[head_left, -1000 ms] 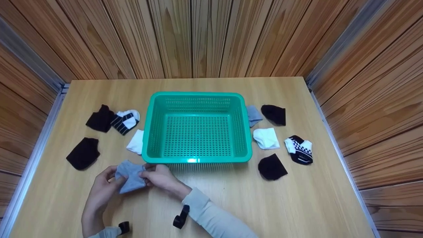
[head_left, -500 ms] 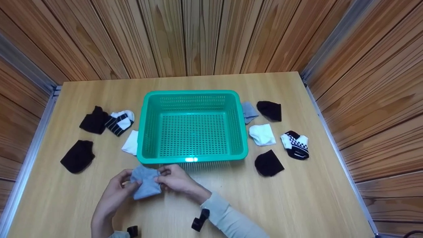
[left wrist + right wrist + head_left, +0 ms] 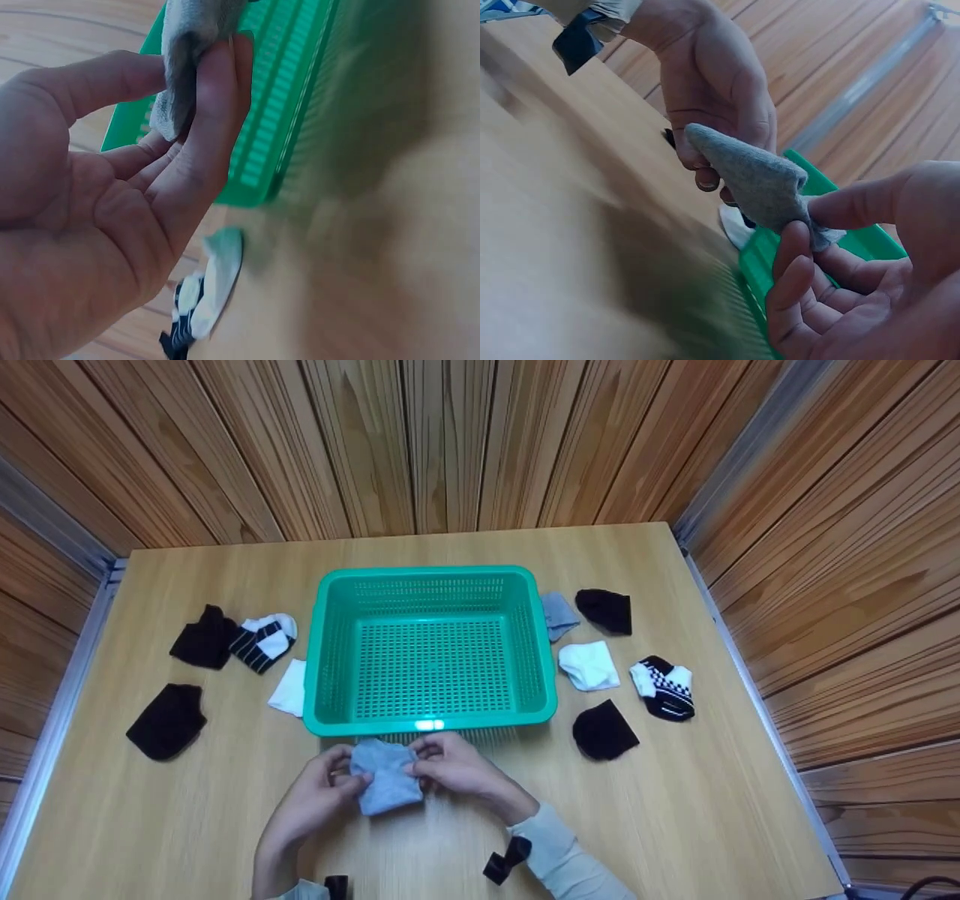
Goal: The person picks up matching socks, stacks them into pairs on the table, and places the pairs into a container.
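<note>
A grey sock is held between both hands in front of the near side of the green basket. My left hand pinches its left edge between thumb and fingers, and my right hand pinches the right edge. In the left wrist view the grey sock hangs between the thumb and curled fingers. From the right wrist, the grey sock is stretched between the two hands, off the tabletop.
Left of the basket lie black socks, a striped sock and a white sock. On its right are a grey sock, a white sock, black socks and a checkered sock. Wooden walls enclose the table.
Both hands have carried the grey sock rightward along the front of the basket, keeping their pinch on it. The head view has shifted slightly.
</note>
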`<state>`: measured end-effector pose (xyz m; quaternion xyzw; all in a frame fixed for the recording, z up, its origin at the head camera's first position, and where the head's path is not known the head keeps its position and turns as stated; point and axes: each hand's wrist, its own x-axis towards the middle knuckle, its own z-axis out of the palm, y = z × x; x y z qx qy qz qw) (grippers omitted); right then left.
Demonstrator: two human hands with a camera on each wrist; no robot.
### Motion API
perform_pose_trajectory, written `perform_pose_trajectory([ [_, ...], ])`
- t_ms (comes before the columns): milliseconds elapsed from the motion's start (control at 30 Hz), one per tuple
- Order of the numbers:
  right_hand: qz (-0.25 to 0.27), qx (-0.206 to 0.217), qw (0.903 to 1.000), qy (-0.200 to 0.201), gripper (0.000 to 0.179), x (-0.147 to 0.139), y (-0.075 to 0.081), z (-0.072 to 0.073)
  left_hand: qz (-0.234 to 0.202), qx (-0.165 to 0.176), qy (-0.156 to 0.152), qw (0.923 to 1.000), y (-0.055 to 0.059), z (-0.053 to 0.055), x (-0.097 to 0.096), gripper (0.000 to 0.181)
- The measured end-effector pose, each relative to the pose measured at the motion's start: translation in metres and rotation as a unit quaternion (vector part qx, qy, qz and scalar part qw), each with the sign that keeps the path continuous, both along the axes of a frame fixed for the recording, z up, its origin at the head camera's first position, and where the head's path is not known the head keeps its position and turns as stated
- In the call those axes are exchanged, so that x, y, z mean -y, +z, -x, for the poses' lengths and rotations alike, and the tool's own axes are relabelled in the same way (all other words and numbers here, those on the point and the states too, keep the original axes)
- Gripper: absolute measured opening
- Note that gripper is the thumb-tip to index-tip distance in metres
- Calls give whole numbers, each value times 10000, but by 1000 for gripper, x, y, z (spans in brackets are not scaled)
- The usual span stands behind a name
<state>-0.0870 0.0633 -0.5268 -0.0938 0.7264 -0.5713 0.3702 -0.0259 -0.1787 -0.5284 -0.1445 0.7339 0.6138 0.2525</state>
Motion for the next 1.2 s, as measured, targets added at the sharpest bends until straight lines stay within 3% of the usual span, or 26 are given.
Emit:
perform_pose_trajectory([
  [367,553,511,9959,-509,36,-56,-2,8,-510,-313,-83,9982,3,7,-25,56],
  [600,814,503,9903,-1009,35,-80,-9,12,-541,-402,-298,9973,0,14,-45,47],
  [767,761,439,9875,-1309,45,-89,-13,13,-916,-511,-334,9939,-8,19,-70,45],
  [967,692,264,9890,-1284,51,-86,-19,14,-1431,-503,-117,9884,-22,24,-99,64],
  [1200,527,346,9940,-893,19,-79,-21,11,-1950,-353,-72,9801,-31,30,-106,69],
])
